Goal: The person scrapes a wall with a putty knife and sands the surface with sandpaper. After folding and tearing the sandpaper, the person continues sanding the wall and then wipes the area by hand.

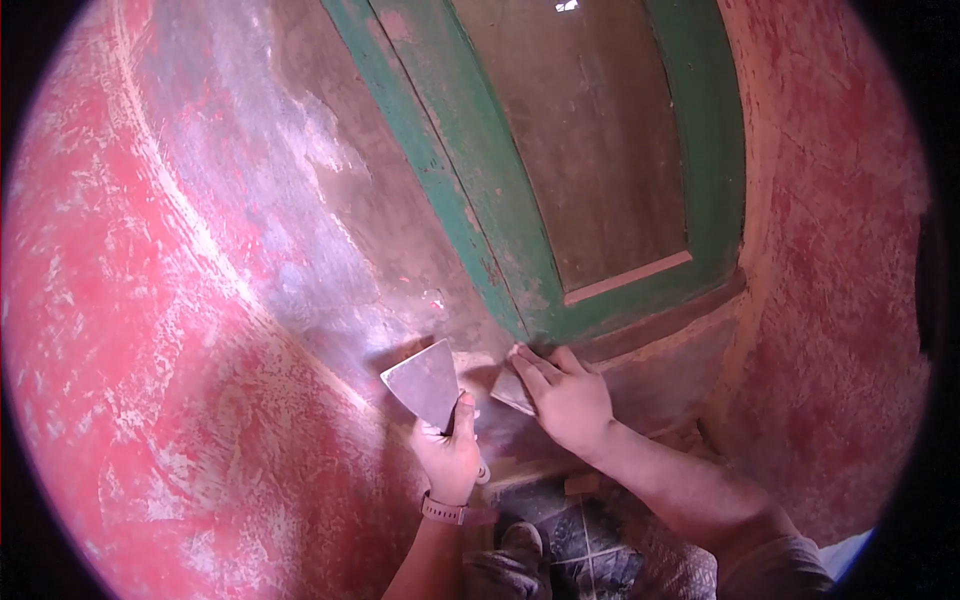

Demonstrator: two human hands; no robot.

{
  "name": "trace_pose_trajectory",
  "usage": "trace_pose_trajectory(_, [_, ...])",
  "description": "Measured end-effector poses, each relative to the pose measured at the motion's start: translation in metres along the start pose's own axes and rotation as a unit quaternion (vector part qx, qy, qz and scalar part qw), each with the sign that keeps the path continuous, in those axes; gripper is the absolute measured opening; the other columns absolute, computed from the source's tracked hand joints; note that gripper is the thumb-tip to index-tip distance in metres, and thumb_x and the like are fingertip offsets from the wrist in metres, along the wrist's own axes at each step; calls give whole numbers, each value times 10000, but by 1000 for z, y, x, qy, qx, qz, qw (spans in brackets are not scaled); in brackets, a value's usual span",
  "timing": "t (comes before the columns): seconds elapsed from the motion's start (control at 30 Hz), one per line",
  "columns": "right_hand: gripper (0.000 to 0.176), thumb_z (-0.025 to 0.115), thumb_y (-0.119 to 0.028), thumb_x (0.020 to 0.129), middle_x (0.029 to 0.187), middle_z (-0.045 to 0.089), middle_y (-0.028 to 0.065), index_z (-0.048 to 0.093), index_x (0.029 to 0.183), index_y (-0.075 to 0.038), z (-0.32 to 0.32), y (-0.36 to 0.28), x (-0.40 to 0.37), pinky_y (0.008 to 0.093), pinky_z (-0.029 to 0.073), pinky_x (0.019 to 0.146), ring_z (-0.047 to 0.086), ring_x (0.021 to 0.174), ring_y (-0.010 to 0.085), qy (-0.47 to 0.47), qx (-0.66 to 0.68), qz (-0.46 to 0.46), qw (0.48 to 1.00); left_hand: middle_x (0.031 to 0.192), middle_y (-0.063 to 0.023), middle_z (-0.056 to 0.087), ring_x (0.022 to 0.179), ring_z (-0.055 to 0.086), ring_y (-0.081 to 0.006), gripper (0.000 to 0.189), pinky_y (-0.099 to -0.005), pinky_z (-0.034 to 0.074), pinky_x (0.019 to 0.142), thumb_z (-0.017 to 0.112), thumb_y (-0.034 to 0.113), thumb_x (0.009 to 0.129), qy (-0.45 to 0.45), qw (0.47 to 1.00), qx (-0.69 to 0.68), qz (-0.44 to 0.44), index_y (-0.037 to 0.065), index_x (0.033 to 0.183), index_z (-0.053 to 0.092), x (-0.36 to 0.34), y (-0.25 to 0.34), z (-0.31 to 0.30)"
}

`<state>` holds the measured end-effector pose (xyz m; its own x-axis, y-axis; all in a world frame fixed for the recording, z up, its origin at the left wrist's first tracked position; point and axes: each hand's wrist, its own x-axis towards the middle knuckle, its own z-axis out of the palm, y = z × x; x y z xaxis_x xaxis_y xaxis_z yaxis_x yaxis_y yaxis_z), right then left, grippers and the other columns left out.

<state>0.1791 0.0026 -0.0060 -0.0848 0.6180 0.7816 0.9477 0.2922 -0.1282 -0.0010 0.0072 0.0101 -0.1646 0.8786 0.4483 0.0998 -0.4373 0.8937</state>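
My left hand (447,462), with a band on its wrist, is closed round the handle of a putty knife (422,382). The knife's broad metal blade points up and to the left, close to the patchy plastered wall. Just right of it, my right hand (574,402) has its fingers bent over a flat greyish piece with a pale edge (512,391). That piece sits by the wall below the lower corner of a green wooden frame (575,318); what kind it is I cannot make out, as the fingers cover part of it.
Brown panelling (610,150) fills the green frame. Red, scuffed wall (150,400) curves along the left, and another red wall (840,280) stands at the right. Below lie dark floor tiles (575,530), with a shoe (522,540) on them.
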Motion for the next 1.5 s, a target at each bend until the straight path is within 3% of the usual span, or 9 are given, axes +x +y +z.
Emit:
trace_pose_trajectory(0.17, [439,636,-177,891,1292,760,37,720,1311,-82,-9,18,-12,367,604,799,667,1062,223,-38,-9,11,999,926,-49,747,791,692,-103,209,-274,530,648,786,131,999,18,999,9,-41,-44,1096,727,3,-5,-17])
trace_pose_trajectory(0.27, [463,636,-191,895,1308,755,40,712,1339,-82,-29,6,2,358,600,799,665,1047,221,40,27,-3,999,922,-49,748,781,689,-102,207,-277,532,645,783,133,1001,23,999,-3,-41,-47,1087,728,4,-2,-16])
trace_pose_trajectory(0.37, [488,628,-190,901,1339,742,27,698,1373,-91,-14,-2,5,357,598,803,656,1052,213,52,9,-30,998,911,-46,747,774,685,-99,208,-274,528,636,782,139,1003,8,999,-19,-32,-47,1077,727,2,-5,-10])
trace_pose_trajectory(0.5, [434,653,-181,854,1306,760,11,744,1273,-112,0,1,-1,349,604,804,676,1019,206,15,-31,-18,999,903,-42,741,771,684,-100,210,-267,521,635,786,139,1001,-4,1000,-7,-18,-49,1070,723,-1,3,-1])
trace_pose_trajectory(0.7, [385,639,-191,889,1296,756,14,752,1243,-90,-15,32,-21,396,590,817,647,1064,218,-30,-62,6,998,901,-45,736,773,672,-99,206,-273,528,650,787,129,998,20,999,-1,-37,-52,1071,720,5,1,-19])
trace_pose_trajectory(0.97, [425,641,-195,877,1317,746,9,736,1278,-90,-23,4,-6,372,609,810,653,1073,209,-8,-42,-42,998,941,-52,738,786,687,-117,201,-289,548,681,776,112,1005,5,999,-26,-39,-51,1103,709,4,1,-11])
trace_pose_trajectory(1.17, [412,634,-199,909,1368,717,-5,729,1297,-97,-11,35,-20,374,616,801,639,1118,208,-30,-75,-56,995,946,-61,740,794,697,-125,229,-289,549,684,790,138,999,6,1000,-14,-12,-50,1103,710,3,-1,-9])
trace_pose_trajectory(1.37, [443,640,-194,896,1356,724,9,716,1322,-99,-42,54,-33,377,604,815,639,1129,220,-108,-96,32,989,921,-52,740,789,698,-122,236,-276,538,666,793,149,998,21,998,-21,-51,-51,1098,717,8,-2,-22])
trace_pose_trajectory(1.5, [471,633,-196,886,1371,716,20,706,1338,-84,-41,17,-17,370,604,815,633,1143,211,-30,-40,-65,997,916,-49,742,792,701,-120,239,-275,539,665,797,148,995,14,999,-42,-29,-53,1096,716,4,-2,-10])
